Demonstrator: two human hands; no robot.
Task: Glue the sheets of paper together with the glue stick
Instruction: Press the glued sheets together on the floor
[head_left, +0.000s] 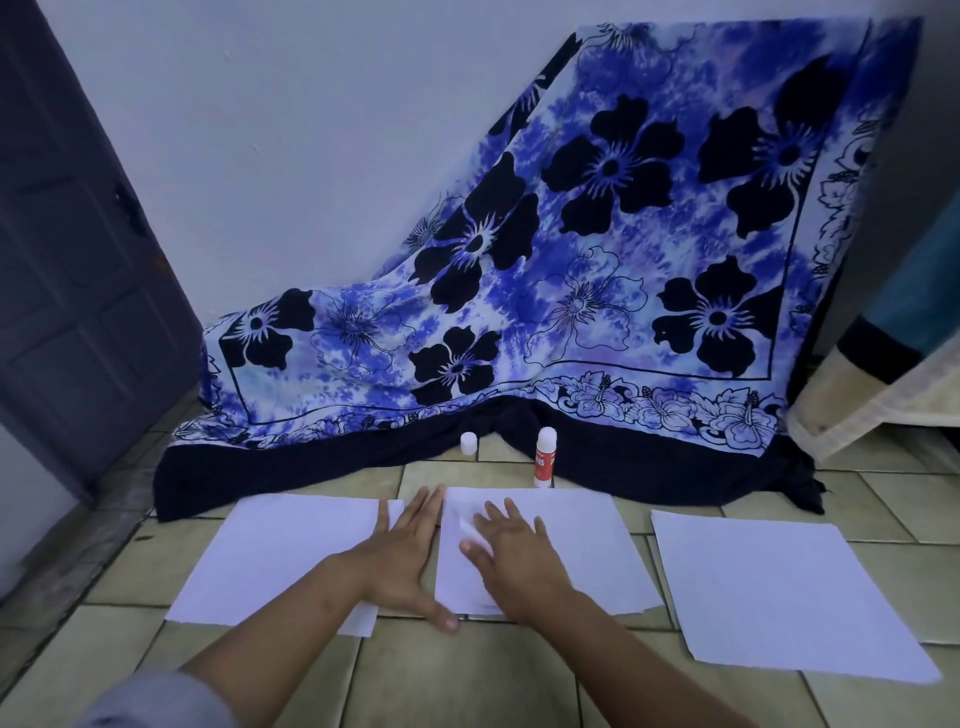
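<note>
Three white sheets of paper lie on the tiled floor: a left sheet (280, 551), a middle sheet (576, 540) and a right sheet (779, 592). My left hand (410, 556) lies flat with fingers apart at the gap between the left and middle sheets. My right hand (514, 556) rests flat on the middle sheet, fingers spread. A small lifted flap of paper shows beside its fingers. The glue stick (545, 457), white with a red label, stands upright and uncapped behind the middle sheet. Its white cap (468, 445) stands to the left of it.
A blue flowered cloth (597, 260) drapes down from the wall onto the floor just behind the glue stick. A dark door (67, 234) stands at the left. A mattress edge (883, 400) juts in at the right. Beige floor tiles (467, 675) lie in front of the sheets.
</note>
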